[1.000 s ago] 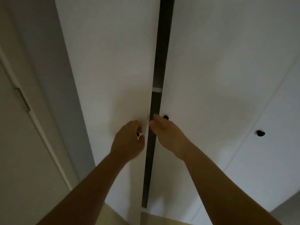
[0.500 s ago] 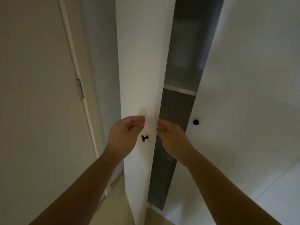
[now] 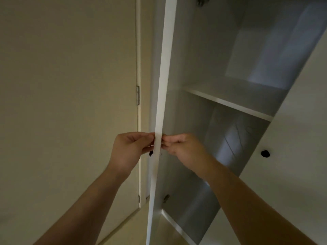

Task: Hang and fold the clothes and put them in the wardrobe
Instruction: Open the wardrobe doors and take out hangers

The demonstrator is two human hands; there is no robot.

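Left hand [image 3: 130, 149], right hand [image 3: 180, 147] each pinch free edge of tall white flat-panel wardrobe door [image 3: 162, 85], centre frame. Recommend steady swing to full width before releasing.

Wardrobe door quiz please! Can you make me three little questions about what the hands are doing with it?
1. True or false: the left wardrobe door is shut tight.
2. Pick one: the left hand and right hand both hold A) that door's edge, B) a hanger, C) a shirt.
3. What colour is the knob on the right door?
Key: 1 false, it stands open with its edge toward the camera; 2 A; 3 black.
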